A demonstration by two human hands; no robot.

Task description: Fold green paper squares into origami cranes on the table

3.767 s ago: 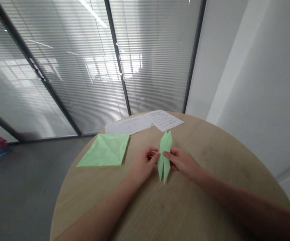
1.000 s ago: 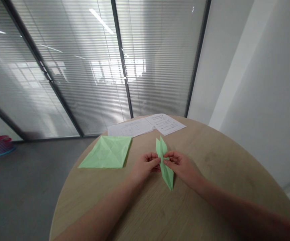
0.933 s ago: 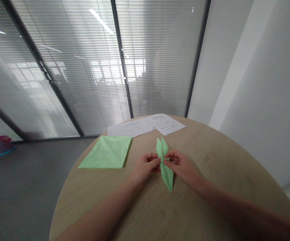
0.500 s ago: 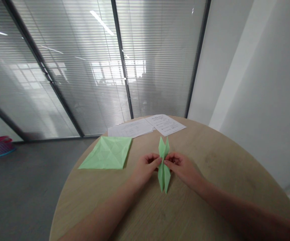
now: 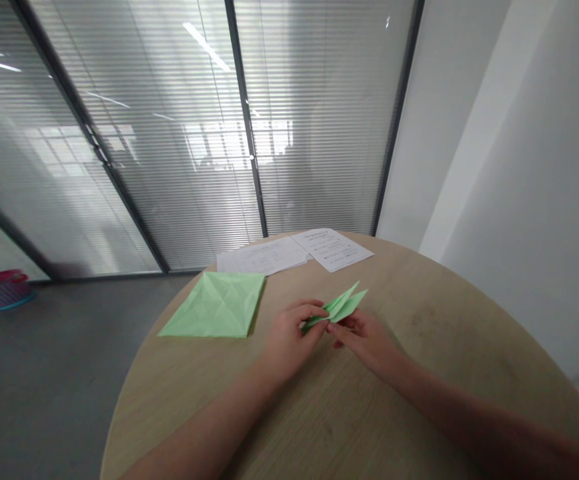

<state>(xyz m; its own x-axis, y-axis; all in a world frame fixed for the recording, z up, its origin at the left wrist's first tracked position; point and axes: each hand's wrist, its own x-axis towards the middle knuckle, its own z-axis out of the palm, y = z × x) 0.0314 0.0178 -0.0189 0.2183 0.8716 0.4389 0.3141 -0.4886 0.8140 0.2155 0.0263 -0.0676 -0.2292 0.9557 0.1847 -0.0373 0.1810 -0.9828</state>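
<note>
Both hands meet over the middle of the table around a piece of folded green paper (image 5: 344,306). Its two narrow points stick out to the upper right, and its lower left end is partly covered by fingers. My left hand (image 5: 293,333) pinches that end between thumb and fingers. From the right, my right hand (image 5: 364,339) closes thumb and fingers at the paper's lower edge; its fingertips are partly hidden behind the paper. To the left lies a creased green sheet (image 5: 219,305), flat on the table and apart from both hands.
The round wooden table (image 5: 449,347) curves away on both sides. White printed sheets (image 5: 333,249) lie along its far edge. Beyond stands a glass partition with blinds (image 5: 314,133), and a white wall (image 5: 529,200) rises at the right. A pink and blue basket (image 5: 2,290) sits on the floor.
The folded green paper has turned from pointing straight away from me to slanting up and right. My left hand has shifted its grip onto the near end; my right hand has moved slightly down.
</note>
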